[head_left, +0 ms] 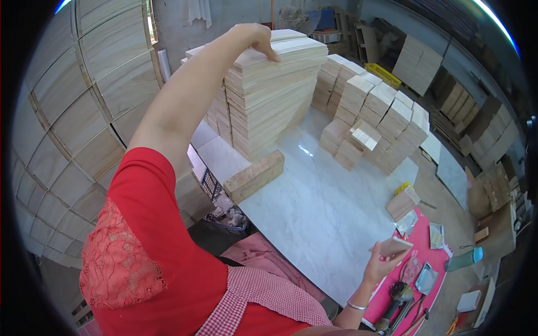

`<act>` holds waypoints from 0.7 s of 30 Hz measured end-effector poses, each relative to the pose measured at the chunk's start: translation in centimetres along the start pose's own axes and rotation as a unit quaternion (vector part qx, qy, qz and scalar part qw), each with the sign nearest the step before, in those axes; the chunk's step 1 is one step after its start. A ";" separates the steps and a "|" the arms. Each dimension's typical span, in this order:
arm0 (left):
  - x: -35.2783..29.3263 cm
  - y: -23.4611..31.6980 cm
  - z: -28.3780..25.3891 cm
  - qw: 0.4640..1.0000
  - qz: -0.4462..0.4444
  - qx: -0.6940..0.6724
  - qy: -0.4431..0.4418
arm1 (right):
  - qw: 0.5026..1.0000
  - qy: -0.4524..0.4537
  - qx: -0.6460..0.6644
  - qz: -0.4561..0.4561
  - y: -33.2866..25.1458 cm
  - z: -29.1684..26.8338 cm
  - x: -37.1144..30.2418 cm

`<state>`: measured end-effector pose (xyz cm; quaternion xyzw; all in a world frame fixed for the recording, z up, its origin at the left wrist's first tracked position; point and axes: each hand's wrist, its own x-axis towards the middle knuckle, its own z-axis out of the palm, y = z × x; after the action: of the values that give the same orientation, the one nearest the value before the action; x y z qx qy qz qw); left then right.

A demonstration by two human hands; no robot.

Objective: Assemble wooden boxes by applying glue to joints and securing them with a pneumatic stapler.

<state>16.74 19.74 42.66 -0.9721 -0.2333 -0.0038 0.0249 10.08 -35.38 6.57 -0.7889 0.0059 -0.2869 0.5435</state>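
Observation:
My left hand (261,42) is stretched out over a tall stack of pale wooden boards (274,92). One finger points down onto the top boards. The other fingers are mostly hidden, so whether they grip a board does not show. At the lower right, my right hand (379,267) is closed around a small, flat, pale rectangular block (395,246). It is held up above the edge of a pink cloth (386,307), near the white marbled tabletop (314,224).
A rough wooden block (255,176) lies before the stack. Piles of shorter wood blocks (395,115) stand to its right. A power tool (394,305) and hand tools lie on the cloth, near a teal-lidded bottle (465,259). A basket (224,221) sits below the left table edge.

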 end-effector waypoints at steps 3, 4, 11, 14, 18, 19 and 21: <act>0.4 -0.7 0.4 0.997 -0.016 -0.079 -0.016 | 0.999 -0.030 -0.006 -0.020 -1.0 -1.5 -3.2; 0.4 -0.8 0.6 0.992 -0.025 -0.120 -0.017 | 0.998 -0.045 0.011 -0.037 -1.2 -1.7 -3.7; -4.2 0.9 2.5 0.938 0.167 -0.008 0.303 | 0.995 -0.064 0.047 -0.059 -2.4 -1.6 -5.6; -7.9 3.0 6.3 0.931 0.276 -0.093 0.220 | 0.989 -0.093 0.096 -0.061 -3.2 -1.2 -6.3; -12.5 5.3 16.3 0.910 0.356 -0.111 0.183 | 0.988 -0.111 0.091 -0.057 -4.1 -0.8 -7.4; -13.1 5.4 18.3 0.912 0.360 -0.118 0.159 | 0.990 -0.118 0.070 -0.039 -4.2 -1.1 -7.8; -13.9 5.3 21.2 0.923 0.338 -0.137 0.125 | 0.988 -0.123 0.082 -0.047 -4.4 -1.1 -8.3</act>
<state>6.70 9.82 20.94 -0.9786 0.1173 -0.1490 -0.0798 1.35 -31.88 6.90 -0.7706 -0.1219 -0.2124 0.5884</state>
